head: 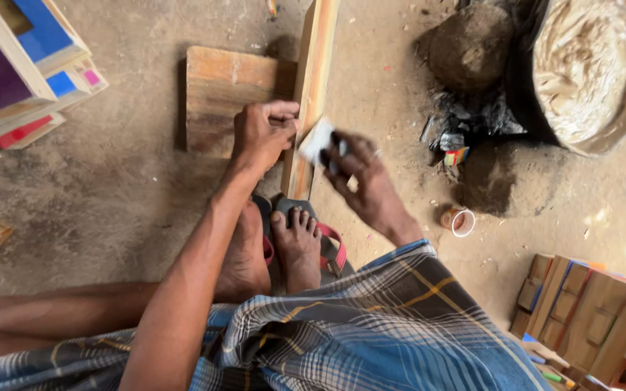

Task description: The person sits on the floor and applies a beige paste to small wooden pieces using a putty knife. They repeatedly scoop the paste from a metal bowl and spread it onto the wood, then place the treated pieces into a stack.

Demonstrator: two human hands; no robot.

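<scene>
One long pale wooden plank (310,94) stands on its edge on the dirt floor (110,195), running away from the person's two bare feet (295,242) and leaning against one flat square wooden board (222,98). The left hand (262,134) has its grip closed around the plank's near end, fingers wrapped over the top edge. The right hand (360,177) pinches one small white folded sheet (316,141) against the plank's side; motion blur hides how tight that grip is. One small white-rimmed cup (460,221) sits on the floor to the right, near one large round metal pan (592,69) of pale paste. Painted wooden frames (16,65) are stacked upper left.
</scene>
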